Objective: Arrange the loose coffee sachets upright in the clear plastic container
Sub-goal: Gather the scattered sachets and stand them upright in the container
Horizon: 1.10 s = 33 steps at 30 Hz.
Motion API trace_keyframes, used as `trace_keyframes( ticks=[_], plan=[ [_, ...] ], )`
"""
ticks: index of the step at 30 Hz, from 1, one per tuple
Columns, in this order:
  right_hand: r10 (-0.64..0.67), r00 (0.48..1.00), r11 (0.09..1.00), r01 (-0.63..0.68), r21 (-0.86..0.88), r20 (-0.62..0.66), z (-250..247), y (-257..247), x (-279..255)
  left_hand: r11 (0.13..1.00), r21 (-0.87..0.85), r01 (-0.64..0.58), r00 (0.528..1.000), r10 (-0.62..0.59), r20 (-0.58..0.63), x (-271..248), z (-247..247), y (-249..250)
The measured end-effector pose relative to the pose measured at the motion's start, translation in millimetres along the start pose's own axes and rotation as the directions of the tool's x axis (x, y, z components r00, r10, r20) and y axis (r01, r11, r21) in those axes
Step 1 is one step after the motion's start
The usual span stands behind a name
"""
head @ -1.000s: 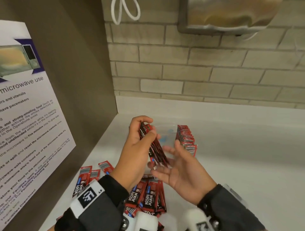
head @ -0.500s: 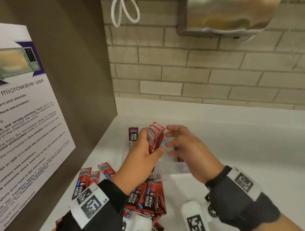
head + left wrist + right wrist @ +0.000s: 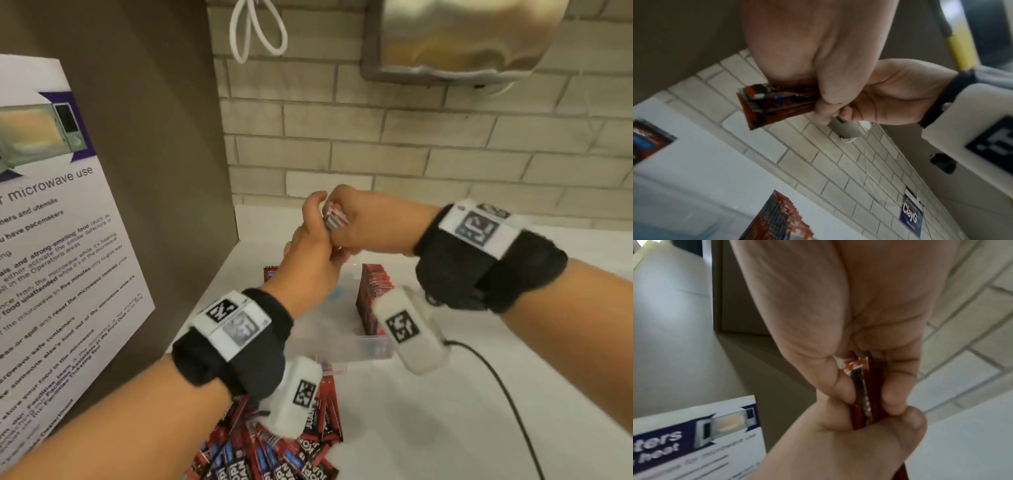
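Notice: a microwave use notice (image 3: 51,240) hangs on the brown side panel (image 3: 154,154) at far left.
Loose sachets: a heap of red loose sachets (image 3: 274,452) lies on the white counter (image 3: 445,411), near the bottom edge, below the left wrist.
Left hand: the left hand (image 3: 310,260) is raised above the container, fingers curled round the lower part of a small bundle of sachets (image 3: 334,219).
Container: the clear plastic container (image 3: 342,349) sits on the counter under both hands; a row of upright sachets (image 3: 371,294) stands along its right side.
Right hand: the right hand (image 3: 373,222) pinches the upper part of the same bundle between thumb and curled fingers, touching the left hand.
Wall: a metal fixture (image 3: 455,37) is mounted on the pale brick wall (image 3: 445,154).
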State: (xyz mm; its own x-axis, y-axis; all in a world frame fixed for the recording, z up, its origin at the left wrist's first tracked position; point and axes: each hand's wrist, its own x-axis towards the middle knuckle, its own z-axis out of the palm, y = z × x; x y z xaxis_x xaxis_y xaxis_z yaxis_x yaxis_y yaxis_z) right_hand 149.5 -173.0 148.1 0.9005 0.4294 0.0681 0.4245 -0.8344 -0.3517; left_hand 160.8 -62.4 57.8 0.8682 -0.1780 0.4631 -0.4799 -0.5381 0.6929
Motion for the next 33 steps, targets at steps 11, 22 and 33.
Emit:
trace_keyframes(
  ticks=[11, 22, 33],
  plan=[
    [-0.043, 0.993, 0.978, 0.064, -0.196, 0.111, 30, 60, 33, 0.904, -0.205, 0.375, 0.902, -0.305, 0.307, 5, 42, -24],
    [-0.055, 0.980, 0.968, 0.099, -0.230, 0.189, 46, 97, 65, 0.875, 0.390, 0.287, 0.849, -0.421, 0.320, 10, 44, -60],
    [-0.003, 0.973, 0.959, 0.068, -0.276, 0.229, 61, 109, 74, 0.878, 0.409, 0.250, 0.723, -0.450, 0.524, 30, 60, -58]
  ],
)
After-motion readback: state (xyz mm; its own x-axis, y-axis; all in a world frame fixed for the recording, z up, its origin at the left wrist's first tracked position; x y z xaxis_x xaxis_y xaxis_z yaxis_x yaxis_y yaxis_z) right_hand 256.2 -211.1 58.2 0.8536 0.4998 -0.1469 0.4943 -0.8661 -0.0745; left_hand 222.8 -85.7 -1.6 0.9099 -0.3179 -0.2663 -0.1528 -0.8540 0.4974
